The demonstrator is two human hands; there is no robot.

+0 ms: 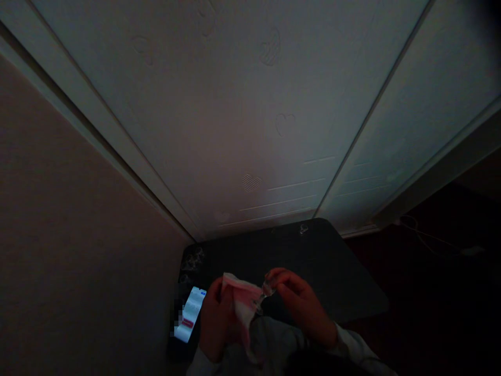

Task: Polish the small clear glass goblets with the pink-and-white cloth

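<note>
In the dim head view, my left hand [216, 316] is closed on a pink and white cloth [243, 300], which hangs down in front of my clothing. Fingers pinched, my right hand [297, 300] holds a small clear, shiny piece [267, 288], glass or plastic, at the cloth's right edge. The piece's lower end meets the cloth or lies just in front of it; I cannot tell which. Both hands are above the near side of a dark table [329, 271].
Several similar clear pieces [193, 259] lie at the table's back left corner, and another clear piece [303, 228] near its back edge. A lit phone [191, 315] is left of my left hand. White panels [250, 130] stand behind; a pale cable [418, 234] lies at right.
</note>
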